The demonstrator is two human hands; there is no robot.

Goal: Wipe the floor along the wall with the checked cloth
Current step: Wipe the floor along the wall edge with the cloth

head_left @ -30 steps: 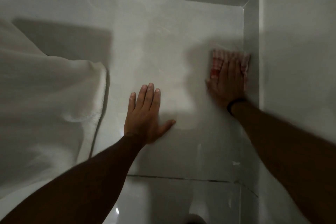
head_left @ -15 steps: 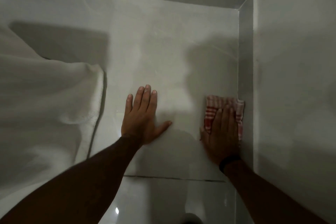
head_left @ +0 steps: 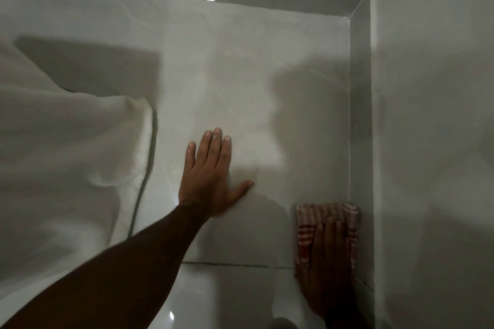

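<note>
The red-and-white checked cloth (head_left: pixel 318 221) lies flat on the pale tiled floor (head_left: pixel 254 88), its right edge against the skirting of the right wall (head_left: pixel 433 141). My right hand (head_left: pixel 327 272) presses down on the cloth's near half with fingers spread, covering much of it. My left hand (head_left: pixel 211 176) rests flat on the bare floor to the left, fingers extended and holding nothing, about a hand's width from the cloth.
A white draped sheet (head_left: pixel 66 163) hangs over the left side down to the floor. Grey skirting (head_left: pixel 359 115) runs along the right wall and the far wall, meeting in the top-right corner. A tile joint (head_left: pixel 235 264) crosses the floor near me.
My right hand has dragged the checked cloth along the right wall's skirting towards me, from mid-floor to near the tile joint. My left hand has stayed planted in place.
</note>
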